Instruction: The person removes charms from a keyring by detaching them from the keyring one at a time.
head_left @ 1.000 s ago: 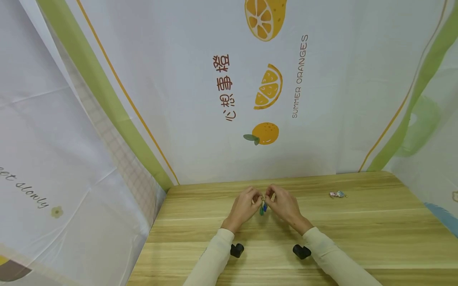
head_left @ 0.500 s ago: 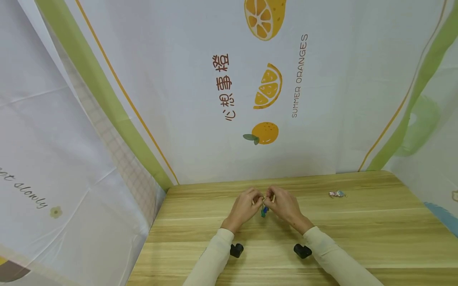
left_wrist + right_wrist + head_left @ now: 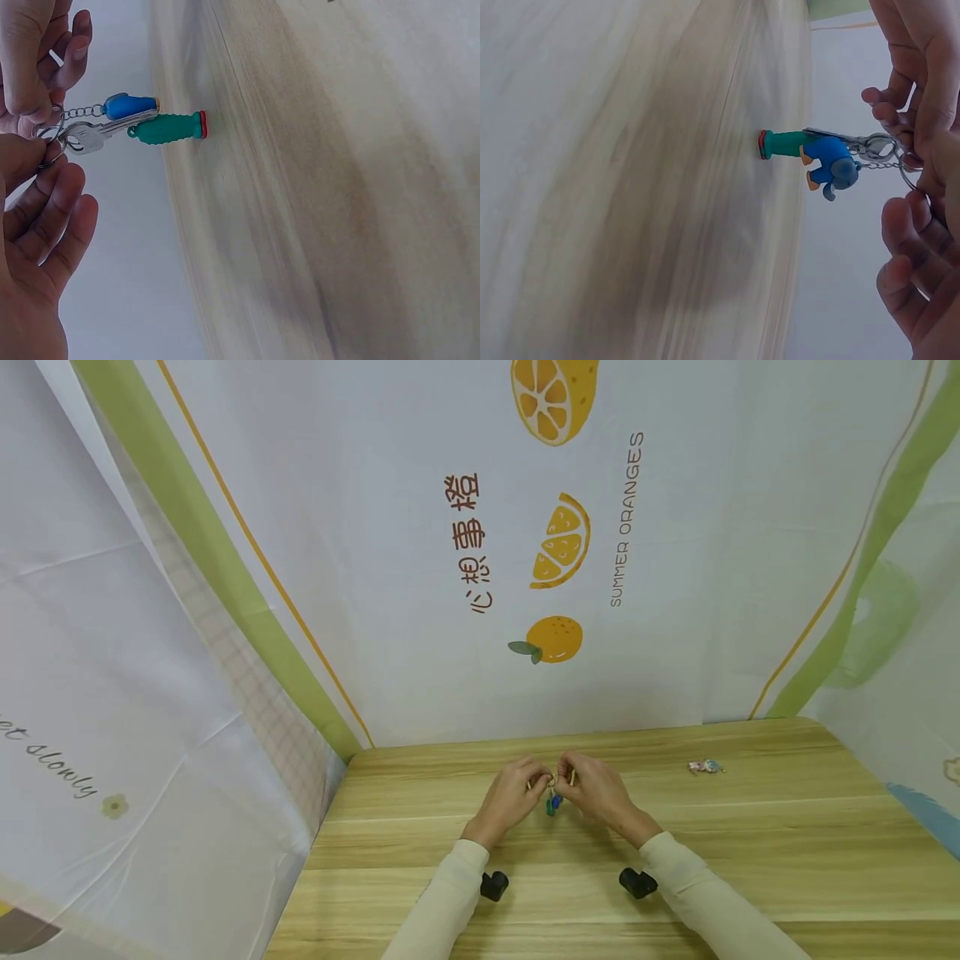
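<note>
Over the wooden table, my left hand [image 3: 510,797] and right hand [image 3: 596,789] meet, fingertips close together. Both pinch a metal split ring [image 3: 51,135], one from each side. A silver key [image 3: 86,138] hangs from it. On a short chain hangs a blue animal figure [image 3: 832,161] with orange feet and a grey-blue head. Beside it dangles a green charm [image 3: 169,129] with ridged edges and a red end. In the head view these pieces look tiny between the hands. Fingers partly cover the ring, so how the loops join cannot be made out.
A small pink and blue charm [image 3: 707,767] lies on the wooden table [image 3: 750,843] at the right. Black objects [image 3: 493,886] show beside both sleeve cuffs. A white cloth [image 3: 420,685] printed with oranges rises behind the table's back edge.
Both hands stay nearly in place on the ring. The blue and green charms have swung slightly and hang a little lower than a second ago.
</note>
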Demonstrator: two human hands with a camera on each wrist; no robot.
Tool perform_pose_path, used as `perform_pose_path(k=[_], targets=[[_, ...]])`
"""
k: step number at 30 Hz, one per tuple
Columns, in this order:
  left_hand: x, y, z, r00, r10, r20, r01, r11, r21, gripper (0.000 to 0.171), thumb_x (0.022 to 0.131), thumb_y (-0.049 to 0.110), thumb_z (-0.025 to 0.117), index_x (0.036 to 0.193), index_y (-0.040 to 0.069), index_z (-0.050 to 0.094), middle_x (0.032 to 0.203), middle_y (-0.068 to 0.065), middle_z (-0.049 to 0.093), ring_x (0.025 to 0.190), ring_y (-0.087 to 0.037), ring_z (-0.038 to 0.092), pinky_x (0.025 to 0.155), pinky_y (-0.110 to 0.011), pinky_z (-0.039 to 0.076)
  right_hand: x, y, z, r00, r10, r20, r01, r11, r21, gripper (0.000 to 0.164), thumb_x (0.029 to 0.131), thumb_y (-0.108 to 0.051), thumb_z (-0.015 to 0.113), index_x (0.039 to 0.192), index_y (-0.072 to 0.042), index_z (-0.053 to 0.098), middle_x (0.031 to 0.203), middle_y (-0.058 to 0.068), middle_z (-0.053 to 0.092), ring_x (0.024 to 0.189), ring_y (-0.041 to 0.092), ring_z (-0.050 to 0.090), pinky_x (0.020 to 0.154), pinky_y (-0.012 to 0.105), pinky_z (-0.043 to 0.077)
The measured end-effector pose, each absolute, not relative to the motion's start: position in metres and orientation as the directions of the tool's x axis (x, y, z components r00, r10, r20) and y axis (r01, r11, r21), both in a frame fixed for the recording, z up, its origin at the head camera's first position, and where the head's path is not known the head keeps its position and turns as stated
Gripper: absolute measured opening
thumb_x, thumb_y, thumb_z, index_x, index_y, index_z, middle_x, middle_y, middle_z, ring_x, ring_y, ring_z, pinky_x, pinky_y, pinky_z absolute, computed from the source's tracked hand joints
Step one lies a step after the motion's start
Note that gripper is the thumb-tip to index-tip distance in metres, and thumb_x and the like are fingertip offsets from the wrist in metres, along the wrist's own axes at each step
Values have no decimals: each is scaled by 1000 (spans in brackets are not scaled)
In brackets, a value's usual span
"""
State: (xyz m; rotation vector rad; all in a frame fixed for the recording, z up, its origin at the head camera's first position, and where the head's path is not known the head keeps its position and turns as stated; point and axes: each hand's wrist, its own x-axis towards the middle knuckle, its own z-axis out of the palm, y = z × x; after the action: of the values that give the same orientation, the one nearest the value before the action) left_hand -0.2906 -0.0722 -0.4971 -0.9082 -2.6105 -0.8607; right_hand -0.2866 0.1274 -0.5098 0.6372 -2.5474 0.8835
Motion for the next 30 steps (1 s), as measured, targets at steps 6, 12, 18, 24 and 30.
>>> perform_pose_path(k=[6,12,18,24,30], targets=[[-291,-72,-496,-782,495,379,624,635,456,18,108,18,65,110,9,80,99,-2,72,83,-8,64,72,-17,53,-288,131,-510,-830,-326,453,-539,678,-500,15,92,-8,72,89,-18,61,80,-8,61,64,-1,50,54,20,42],[-290,-72,-496,-779,508,368,627,622,469,19,108,18,64,112,8,80,102,-3,72,81,-6,60,70,-16,51,-290,133,-510,-816,-357,454,-565,656,-500,14,93,-10,72,90,-18,62,81,-9,62,66,-1,53,56,19,45],[-291,-72,-498,-773,517,368,634,609,476,19,108,17,64,111,7,79,102,-4,72,83,-6,62,72,-15,52,-291,136,-511,-796,-391,463,-597,638,-486,15,93,-8,72,88,-19,63,79,-9,64,66,-2,53,56,18,46],[-290,-71,-498,-782,515,351,622,606,496,20,108,14,62,113,5,79,104,-5,72,81,-5,61,71,-15,53,-290,136,-514,-776,-416,474,-620,641,-453,12,97,-8,74,95,-16,67,85,-7,68,68,0,57,60,19,48],[-290,-70,-497,-799,491,347,601,617,508,20,109,15,62,115,6,78,108,-5,74,87,-7,65,74,-17,54,-288,135,-515,-807,-346,479,-573,659,-488,6,99,-11,76,101,-13,71,93,-2,71,64,-2,52,57,20,46]])
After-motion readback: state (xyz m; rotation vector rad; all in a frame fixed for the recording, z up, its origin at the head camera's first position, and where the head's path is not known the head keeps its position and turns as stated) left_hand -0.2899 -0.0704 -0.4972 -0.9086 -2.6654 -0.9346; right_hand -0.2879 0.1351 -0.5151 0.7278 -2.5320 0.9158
